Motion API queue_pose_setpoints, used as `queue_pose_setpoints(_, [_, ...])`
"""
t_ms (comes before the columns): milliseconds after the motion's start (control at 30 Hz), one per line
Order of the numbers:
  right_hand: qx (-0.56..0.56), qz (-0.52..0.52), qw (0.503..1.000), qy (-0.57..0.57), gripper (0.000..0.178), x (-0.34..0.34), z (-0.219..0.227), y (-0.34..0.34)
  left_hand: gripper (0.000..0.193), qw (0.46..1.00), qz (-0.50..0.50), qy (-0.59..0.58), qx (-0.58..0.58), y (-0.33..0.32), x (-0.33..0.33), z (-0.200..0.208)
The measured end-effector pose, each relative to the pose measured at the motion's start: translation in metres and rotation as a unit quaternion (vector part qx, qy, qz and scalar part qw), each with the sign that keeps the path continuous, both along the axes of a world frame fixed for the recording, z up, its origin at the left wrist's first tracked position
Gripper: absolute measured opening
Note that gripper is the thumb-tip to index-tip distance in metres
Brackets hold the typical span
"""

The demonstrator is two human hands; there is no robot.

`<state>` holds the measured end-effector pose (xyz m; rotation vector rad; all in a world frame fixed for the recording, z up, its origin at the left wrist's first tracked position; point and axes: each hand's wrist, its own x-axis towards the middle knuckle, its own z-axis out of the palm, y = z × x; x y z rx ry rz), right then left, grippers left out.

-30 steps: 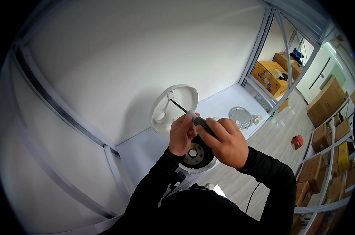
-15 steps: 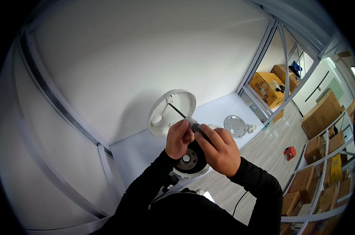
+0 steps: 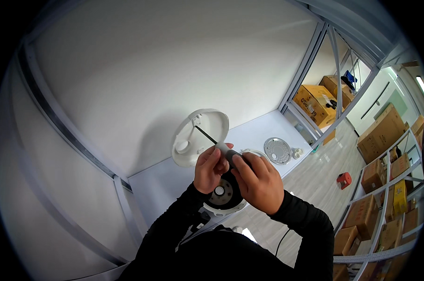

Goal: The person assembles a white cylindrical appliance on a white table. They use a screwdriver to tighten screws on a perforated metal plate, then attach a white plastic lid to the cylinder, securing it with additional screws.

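My right hand (image 3: pixel 262 184) is wrapped round the dark grey grip of a screwdriver (image 3: pixel 206 135). My left hand (image 3: pixel 208 172) pinches the lighter grey front part of the handle. The long dark shaft points up and to the left, its tip at a corner fitting on the inside of a raised white lid (image 3: pixel 213 122). The lid has a round opening low on its left. Below my hands stands the round white body of what looks like a rice cooker (image 3: pixel 221 212), dark inside, with a holed metal disc and pale centre. My forearms partly hide it.
On the white tabletop (image 3: pixel 151 187), a round perforated metal plate (image 3: pixel 278 150) lies to the right, with small white parts (image 3: pixel 296 152) beside it. A pale wall (image 3: pixel 174 61) rises behind. Right of the table are a red object (image 3: pixel 344 180) on the floor and shelves of cardboard boxes (image 3: pixel 361 215).
The whole view has shifted slightly. My fingers have moved a little on the screwdriver's handle; its tip stays at the lid's corner fitting.
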<state>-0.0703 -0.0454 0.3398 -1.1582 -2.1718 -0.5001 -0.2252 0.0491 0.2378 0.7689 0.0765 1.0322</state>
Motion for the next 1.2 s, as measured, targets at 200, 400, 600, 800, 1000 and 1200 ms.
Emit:
queue_pose_setpoints(200, [0.037,0.029,0.999,-0.014,0.056,-0.002,0.003,0.006,0.023,0.997,0.042,0.002,-0.063,-0.004,0.008,0.003])
queue_pose_setpoints(400, [-0.106,-0.019,0.992,0.058,0.052,-0.004,0.001,-0.008,0.025,0.997,0.035,0.031,-0.068,-0.011,0.004,0.021])
queue_pose_setpoints(600, [0.035,0.069,0.997,-0.02,0.062,0.003,0.003,0.006,0.026,0.997,0.057,0.012,-0.048,-0.008,0.007,0.007])
queue_pose_setpoints(800, [-0.016,0.016,0.998,0.066,0.063,-0.005,0.003,0.0,0.023,0.997,0.022,-0.004,-0.077,-0.014,0.008,0.01])
queue_pose_setpoints(1000, [-0.095,-0.007,0.993,0.072,0.06,-0.002,0.0,-0.007,0.022,0.996,0.008,0.012,-0.089,-0.015,0.008,0.014])
queue_pose_setpoints(1200, [0.002,0.056,0.998,-0.002,0.059,0.008,0.004,-0.001,0.024,0.995,0.04,0.024,-0.092,-0.019,0.012,0.013])
